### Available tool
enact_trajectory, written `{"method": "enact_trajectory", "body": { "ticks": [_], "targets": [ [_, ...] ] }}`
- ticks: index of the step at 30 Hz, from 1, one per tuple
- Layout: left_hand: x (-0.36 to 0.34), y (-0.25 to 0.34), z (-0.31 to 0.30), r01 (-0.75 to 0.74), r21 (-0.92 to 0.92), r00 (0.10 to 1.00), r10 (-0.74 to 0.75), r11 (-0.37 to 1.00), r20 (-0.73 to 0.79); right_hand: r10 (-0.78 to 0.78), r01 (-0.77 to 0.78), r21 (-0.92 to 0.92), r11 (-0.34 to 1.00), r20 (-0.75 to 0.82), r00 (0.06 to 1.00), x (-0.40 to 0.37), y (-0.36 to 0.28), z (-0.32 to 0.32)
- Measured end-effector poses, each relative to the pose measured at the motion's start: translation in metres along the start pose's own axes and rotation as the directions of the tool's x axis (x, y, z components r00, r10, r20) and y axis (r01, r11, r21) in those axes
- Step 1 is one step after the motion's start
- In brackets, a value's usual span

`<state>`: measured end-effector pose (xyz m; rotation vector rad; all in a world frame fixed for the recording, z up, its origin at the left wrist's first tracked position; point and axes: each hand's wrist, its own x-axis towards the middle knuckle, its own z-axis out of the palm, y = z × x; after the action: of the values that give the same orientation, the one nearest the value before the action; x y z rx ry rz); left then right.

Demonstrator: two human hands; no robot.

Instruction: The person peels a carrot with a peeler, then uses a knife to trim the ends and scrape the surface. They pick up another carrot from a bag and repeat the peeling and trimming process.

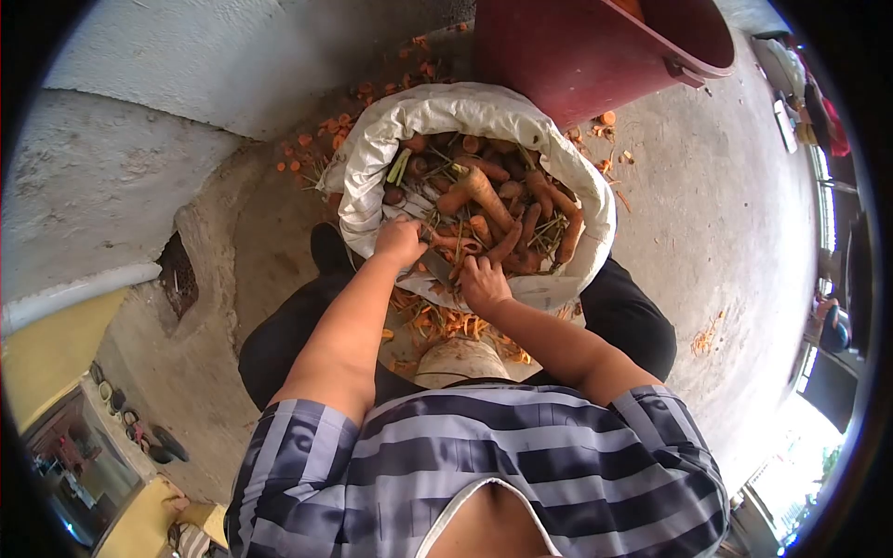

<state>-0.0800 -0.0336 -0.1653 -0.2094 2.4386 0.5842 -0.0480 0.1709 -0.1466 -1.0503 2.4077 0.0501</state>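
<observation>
A white woven sack (595,177) with its rim rolled down stands between my knees, full of unpeeled carrots (488,197) and bits of green stem. My left hand (400,242) is closed at the sack's near left side around the dark handle of a knife (437,266), whose grey blade points down toward my right hand. My right hand (486,285) is at the near rim, its fingers closed on a carrot (505,245) that slants up and away. The lower end of that carrot is partly hidden by my fingers.
A large dark red bucket (577,56) stands tilted behind the sack, with something orange inside. Orange peelings (446,323) lie below the near rim, and cut carrot pieces (305,139) are scattered by the wall at left. Shoes (116,400) sit near a doorway.
</observation>
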Motion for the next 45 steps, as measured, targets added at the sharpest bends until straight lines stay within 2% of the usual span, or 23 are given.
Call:
{"method": "enact_trajectory", "body": {
  "ticks": [2, 5, 8, 10, 11, 14, 17, 19, 22, 23, 25, 26, 27, 29, 30, 32, 33, 34, 36, 37, 40, 43, 45],
  "targets": [
    [-0.012, 0.018, -0.003, -0.045, -0.011, 0.988, 0.043, 0.999, -0.147, 0.023, -0.022, -0.045, 0.999, 0.028, 0.999, -0.001, 0.001, -0.002],
    [-0.019, 0.040, 0.002, -0.176, 0.146, 0.969, 0.197, 0.974, -0.149, 0.091, -0.088, -0.062, 0.994, 0.034, 0.995, -0.004, 0.007, -0.007],
    [-0.009, 0.036, 0.032, -0.141, 0.144, 0.952, 0.174, 0.979, -0.250, 0.066, -0.064, -0.095, 0.993, 0.021, 0.998, -0.009, 0.009, -0.010],
    [-0.011, 0.039, 0.025, -0.088, 0.119, 0.979, 0.108, 0.989, -0.173, 0.049, -0.037, -0.154, 0.987, 0.072, 0.996, -0.009, 0.009, -0.010],
    [-0.010, 0.041, 0.020, -0.084, 0.113, 0.984, 0.101, 0.990, -0.150, 0.003, -0.033, -0.196, 0.980, -0.151, 0.989, -0.012, 0.011, 0.001],
    [-0.009, 0.045, 0.014, -0.122, 0.184, 0.983, 0.144, 0.975, -0.113, 0.024, -0.055, -0.185, 0.981, -0.164, 0.986, -0.016, 0.020, 0.005],
    [-0.016, 0.045, 0.006, -0.141, 0.228, 0.973, 0.177, 0.963, -0.146, 0.214, -0.209, 0.064, 0.976, -0.071, 0.974, -0.015, 0.031, 0.009],
    [-0.014, 0.042, 0.001, -0.148, 0.277, 0.955, 0.210, 0.949, -0.209, 0.297, -0.322, 0.275, 0.906, 0.127, 0.946, -0.011, 0.041, -0.004],
    [-0.020, 0.051, -0.024, -0.278, 0.279, 0.932, 0.328, 0.919, -0.152, 0.329, -0.361, 0.611, 0.704, 0.171, 0.929, -0.010, 0.049, -0.045],
    [-0.025, 0.060, -0.033, -0.337, 0.266, 0.911, 0.384, 0.903, -0.148, 0.327, -0.185, 0.697, 0.693, -0.076, 0.942, -0.012, 0.049, -0.046],
    [-0.034, 0.087, -0.050, -0.455, 0.242, 0.857, 0.496, 0.857, -0.142, 0.340, -0.023, 0.987, 0.161, -0.033, 0.940, -0.009, 0.048, -0.055],
    [-0.036, 0.096, -0.056, -0.485, 0.198, 0.847, 0.514, 0.852, -0.134, 0.336, 0.066, 0.988, -0.143, -0.014, 0.942, -0.008, 0.051, -0.060],
    [-0.037, 0.105, -0.062, -0.513, 0.153, 0.837, 0.532, 0.844, -0.127, 0.394, 0.101, 0.991, -0.088, -0.058, 0.917, -0.007, 0.058, -0.057],
    [-0.025, 0.112, -0.072, -0.523, -0.005, 0.850, 0.521, 0.852, -0.082, 0.506, -0.029, 0.991, 0.133, -0.042, 0.862, -0.024, 0.075, -0.083],
    [-0.020, 0.114, -0.075, -0.520, 0.058, 0.835, 0.521, 0.852, -0.177, 0.563, -0.110, 0.967, 0.230, -0.041, 0.825, -0.037, 0.083, -0.097],
    [-0.011, 0.119, -0.078, -0.498, 0.176, 0.768, 0.526, 0.849, -0.365, 0.651, -0.106, 0.924, 0.368, -0.174, 0.739, -0.060, 0.098, -0.113],
    [0.004, 0.115, -0.064, -0.465, 0.349, 0.715, 0.578, 0.814, -0.394, 0.651, -0.161, 0.922, 0.352, -0.117, 0.750, -0.077, 0.100, -0.133],
    [0.014, 0.113, -0.050, -0.428, 0.425, 0.722, 0.585, 0.798, -0.371, 0.644, -0.248, 0.942, 0.227, 0.046, 0.763, -0.093, 0.098, -0.159],
    [0.018, 0.117, -0.034, -0.349, 0.566, 0.741, 0.590, 0.746, -0.320, 0.633, -0.040, 0.975, 0.219, -0.111, 0.766, -0.105, 0.108, -0.146],
    [0.016, 0.119, -0.033, -0.304, 0.600, 0.795, 0.544, 0.740, -0.269, 0.648, -0.036, 0.975, 0.218, -0.117, 0.752, -0.108, 0.110, -0.140],
    [0.003, 0.124, -0.043, -0.197, 0.521, 0.963, 0.262, 0.830, -0.054, 0.688, -0.108, 0.954, 0.279, -0.120, 0.716, -0.117, 0.114, -0.129],
    [-0.018, 0.113, -0.046, -0.115, 0.382, 0.986, 0.153, 0.917, -0.068, 0.720, -0.311, 0.836, 0.453, -0.137, 0.680, -0.121, 0.115, -0.133],
    [-0.033, 0.103, -0.050, -0.039, 0.307, 0.990, 0.078, 0.951, -0.118, 0.748, -0.201, 0.845, 0.495, -0.297, 0.594, -0.118, 0.116, -0.128]
  ]
}}
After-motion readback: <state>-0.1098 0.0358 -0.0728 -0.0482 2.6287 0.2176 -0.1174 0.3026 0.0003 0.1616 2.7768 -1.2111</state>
